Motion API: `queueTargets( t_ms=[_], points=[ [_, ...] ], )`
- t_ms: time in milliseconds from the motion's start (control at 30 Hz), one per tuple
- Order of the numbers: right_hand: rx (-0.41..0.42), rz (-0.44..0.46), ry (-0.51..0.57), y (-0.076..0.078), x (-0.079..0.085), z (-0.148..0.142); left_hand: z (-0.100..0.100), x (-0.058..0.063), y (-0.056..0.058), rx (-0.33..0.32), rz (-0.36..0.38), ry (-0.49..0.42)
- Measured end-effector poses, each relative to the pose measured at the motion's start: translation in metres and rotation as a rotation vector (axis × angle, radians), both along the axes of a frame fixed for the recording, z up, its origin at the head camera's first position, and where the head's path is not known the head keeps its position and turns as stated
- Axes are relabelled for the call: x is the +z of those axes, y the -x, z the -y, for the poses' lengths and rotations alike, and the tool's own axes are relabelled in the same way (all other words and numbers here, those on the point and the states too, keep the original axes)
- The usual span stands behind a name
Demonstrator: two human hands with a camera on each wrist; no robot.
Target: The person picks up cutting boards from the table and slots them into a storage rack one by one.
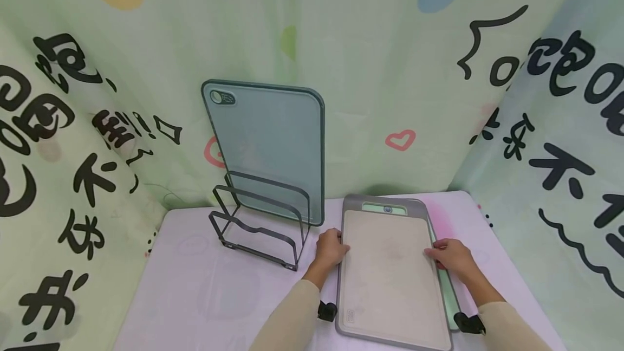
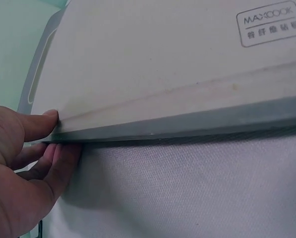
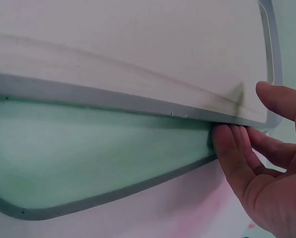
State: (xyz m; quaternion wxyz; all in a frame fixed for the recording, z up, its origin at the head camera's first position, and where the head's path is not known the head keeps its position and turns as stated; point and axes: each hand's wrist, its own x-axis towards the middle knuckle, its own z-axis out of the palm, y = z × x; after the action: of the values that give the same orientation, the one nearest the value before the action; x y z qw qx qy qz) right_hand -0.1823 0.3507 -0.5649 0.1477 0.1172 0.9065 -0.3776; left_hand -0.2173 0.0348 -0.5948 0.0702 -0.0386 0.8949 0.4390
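Observation:
A beige cutting board (image 1: pixel 387 280) with a grey rim lies on top of a green cutting board (image 3: pixel 88 148), which shows along its right side. My left hand (image 1: pixel 330 251) grips the beige board's left edge, thumb on the top face and fingers tucked below, as the left wrist view shows. At the opposite edge my right hand (image 1: pixel 453 256) holds the same board, its fingers under the rim and its thumb over the top. Most of the green board is hidden beneath the beige one.
Left of the boards stands a black wire rack (image 1: pixel 258 226). A grey-green cutting board (image 1: pixel 273 145) with a handle hole leans upright at its back. Patterned curtains (image 1: pixel 351 58) hang behind and beside the pale table (image 1: pixel 195 286).

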Motion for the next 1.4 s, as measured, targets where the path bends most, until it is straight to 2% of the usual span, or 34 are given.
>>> queueTargets(
  t_ms=[233, 433, 600, 1000, 1400],
  points=[
    [-0.037, -0.018, -0.016, 0.000, 0.000, 0.005, 0.000, -0.003, -0.001, 0.026, 0.006, -0.020],
    [-0.033, -0.053, -0.078, 0.001, -0.005, 0.006, -0.001, -0.005, 0.000, 0.044, -0.003, -0.039],
    [-0.030, -0.066, -0.118, 0.002, -0.008, 0.007, -0.001, -0.006, -0.001, 0.052, -0.002, -0.089],
    [-0.066, -0.067, -0.083, -0.001, -0.010, 0.004, -0.003, -0.003, -0.003, 0.064, -0.020, -0.140],
    [-0.027, -0.055, -0.080, -0.004, -0.007, 0.000, -0.002, -0.004, -0.007, 0.072, -0.050, -0.169]
  ],
)
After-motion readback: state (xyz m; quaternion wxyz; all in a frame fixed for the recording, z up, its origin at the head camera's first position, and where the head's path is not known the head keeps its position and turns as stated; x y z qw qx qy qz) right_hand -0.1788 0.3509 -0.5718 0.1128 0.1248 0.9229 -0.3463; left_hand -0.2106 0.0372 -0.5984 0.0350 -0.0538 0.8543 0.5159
